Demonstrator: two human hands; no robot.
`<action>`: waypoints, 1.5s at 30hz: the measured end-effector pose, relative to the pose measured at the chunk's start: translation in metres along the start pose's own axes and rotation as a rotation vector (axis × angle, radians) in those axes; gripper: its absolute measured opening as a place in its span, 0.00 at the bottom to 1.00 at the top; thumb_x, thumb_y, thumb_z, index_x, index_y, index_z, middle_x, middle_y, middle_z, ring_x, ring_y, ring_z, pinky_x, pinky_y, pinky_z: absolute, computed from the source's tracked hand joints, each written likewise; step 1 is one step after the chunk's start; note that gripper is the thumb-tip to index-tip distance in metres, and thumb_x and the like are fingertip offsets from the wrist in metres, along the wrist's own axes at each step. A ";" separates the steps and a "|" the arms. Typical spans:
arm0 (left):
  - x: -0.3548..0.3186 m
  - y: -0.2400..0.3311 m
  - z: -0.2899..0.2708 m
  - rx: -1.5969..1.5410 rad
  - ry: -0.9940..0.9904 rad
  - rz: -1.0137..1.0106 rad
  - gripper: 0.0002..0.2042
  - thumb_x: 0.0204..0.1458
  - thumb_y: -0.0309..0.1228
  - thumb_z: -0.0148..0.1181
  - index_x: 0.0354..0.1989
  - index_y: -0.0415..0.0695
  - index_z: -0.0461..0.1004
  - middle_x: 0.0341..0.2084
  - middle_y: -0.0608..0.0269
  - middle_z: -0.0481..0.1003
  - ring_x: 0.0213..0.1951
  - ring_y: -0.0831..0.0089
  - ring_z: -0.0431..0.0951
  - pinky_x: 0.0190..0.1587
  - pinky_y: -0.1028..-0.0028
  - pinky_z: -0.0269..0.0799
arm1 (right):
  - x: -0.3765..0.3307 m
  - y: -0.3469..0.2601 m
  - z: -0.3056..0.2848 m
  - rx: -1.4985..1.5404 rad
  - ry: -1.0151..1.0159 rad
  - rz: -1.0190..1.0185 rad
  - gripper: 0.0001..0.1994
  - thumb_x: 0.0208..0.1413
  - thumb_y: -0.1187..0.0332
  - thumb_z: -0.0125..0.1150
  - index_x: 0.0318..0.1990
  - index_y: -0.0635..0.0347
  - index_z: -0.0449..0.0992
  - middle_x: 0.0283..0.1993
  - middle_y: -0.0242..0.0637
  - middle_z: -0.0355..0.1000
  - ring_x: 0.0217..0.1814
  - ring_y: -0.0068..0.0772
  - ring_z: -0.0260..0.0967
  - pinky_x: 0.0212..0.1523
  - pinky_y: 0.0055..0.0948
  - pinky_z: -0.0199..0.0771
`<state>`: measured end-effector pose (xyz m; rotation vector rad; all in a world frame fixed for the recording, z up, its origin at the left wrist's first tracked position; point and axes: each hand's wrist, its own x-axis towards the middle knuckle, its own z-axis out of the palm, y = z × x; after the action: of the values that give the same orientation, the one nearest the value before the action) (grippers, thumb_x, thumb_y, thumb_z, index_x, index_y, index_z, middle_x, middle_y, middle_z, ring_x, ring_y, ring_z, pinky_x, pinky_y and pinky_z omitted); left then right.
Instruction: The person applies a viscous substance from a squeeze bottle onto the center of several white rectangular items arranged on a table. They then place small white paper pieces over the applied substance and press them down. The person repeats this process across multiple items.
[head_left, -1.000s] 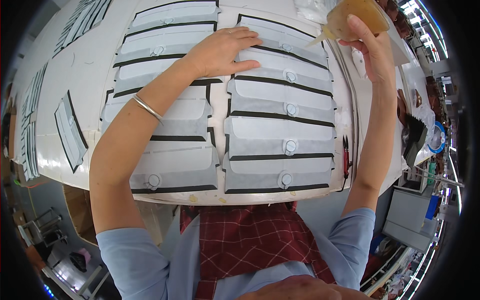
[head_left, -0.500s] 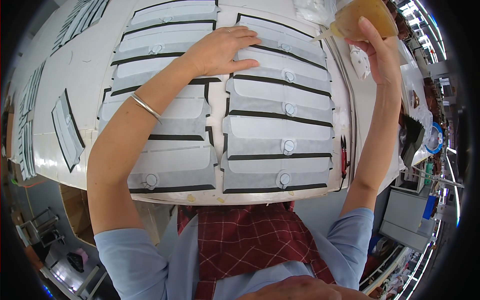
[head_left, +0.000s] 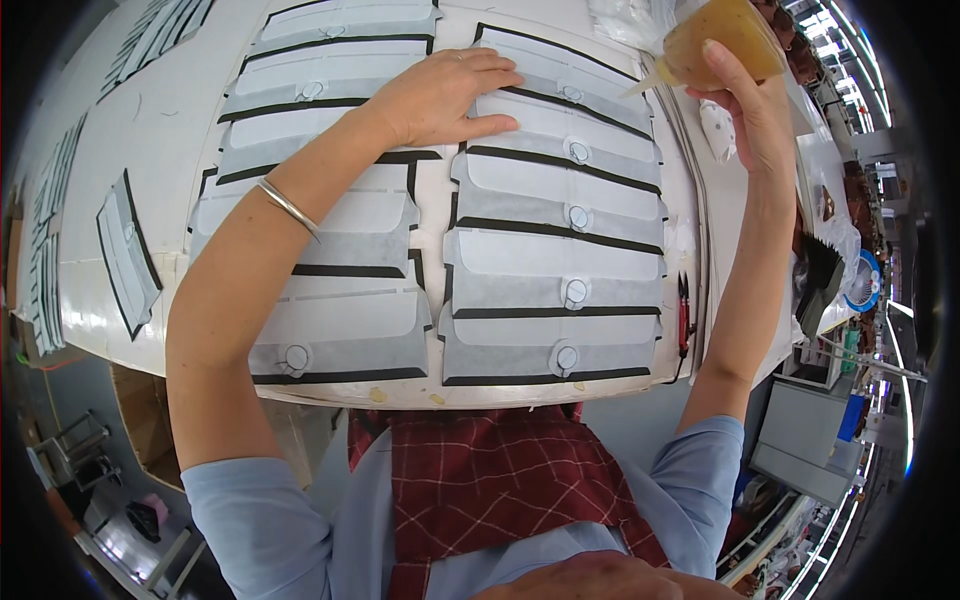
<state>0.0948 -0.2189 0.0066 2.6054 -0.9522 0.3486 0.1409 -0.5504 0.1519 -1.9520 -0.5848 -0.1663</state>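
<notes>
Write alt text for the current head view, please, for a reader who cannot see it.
A person's right hand holds a translucent amber bottle, its pale nozzle slanting down, above the right side of a white table. The left hand lies over flat white-and-grey panels with black edges, laid in two columns.

A: Light over your table [head_left: 170, 140]?
B: Bright, cool, fairly even; soft, faint shadows. Strip lights [head_left: 901, 309] glow at your far right. Slight gloss glare on the table's left front edge.
A: Sharpness?
B: Your left hand [head_left: 440, 100] reads clearly. Straight edges bow outward; periphery smears, then vignettes to black.
</notes>
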 end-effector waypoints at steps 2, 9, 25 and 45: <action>0.002 0.001 0.001 -0.006 0.004 0.005 0.29 0.62 0.52 0.57 0.64 0.46 0.72 0.67 0.56 0.68 0.71 0.55 0.62 0.73 0.58 0.57 | -0.003 -0.009 0.000 0.000 -0.002 -0.007 0.33 0.56 0.53 0.72 0.63 0.66 0.69 0.51 0.40 0.77 0.47 0.32 0.81 0.41 0.30 0.87; 0.000 -0.002 0.003 0.012 0.015 0.006 0.29 0.62 0.52 0.57 0.64 0.46 0.72 0.67 0.57 0.69 0.71 0.55 0.62 0.73 0.58 0.57 | -0.001 -0.008 -0.007 0.029 -0.023 -0.009 0.28 0.59 0.59 0.69 0.62 0.65 0.69 0.49 0.40 0.77 0.45 0.32 0.82 0.38 0.29 0.87; -0.001 -0.002 0.005 0.035 0.022 0.040 0.25 0.63 0.50 0.56 0.65 0.51 0.72 0.67 0.55 0.67 0.71 0.53 0.61 0.73 0.56 0.56 | -0.016 0.047 0.049 0.243 0.108 -0.095 0.19 0.62 0.66 0.66 0.55 0.68 0.73 0.49 0.41 0.76 0.46 0.37 0.81 0.38 0.35 0.87; -0.001 -0.001 0.003 0.031 0.001 0.030 0.25 0.64 0.51 0.55 0.65 0.51 0.73 0.68 0.55 0.67 0.71 0.54 0.61 0.74 0.56 0.55 | -0.014 0.050 0.053 0.094 0.019 -0.140 0.16 0.61 0.67 0.67 0.52 0.67 0.76 0.45 0.40 0.78 0.41 0.34 0.80 0.34 0.34 0.85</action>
<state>0.0949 -0.2188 0.0029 2.6211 -0.9937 0.3748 0.1448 -0.5252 0.0828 -1.8173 -0.7045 -0.2405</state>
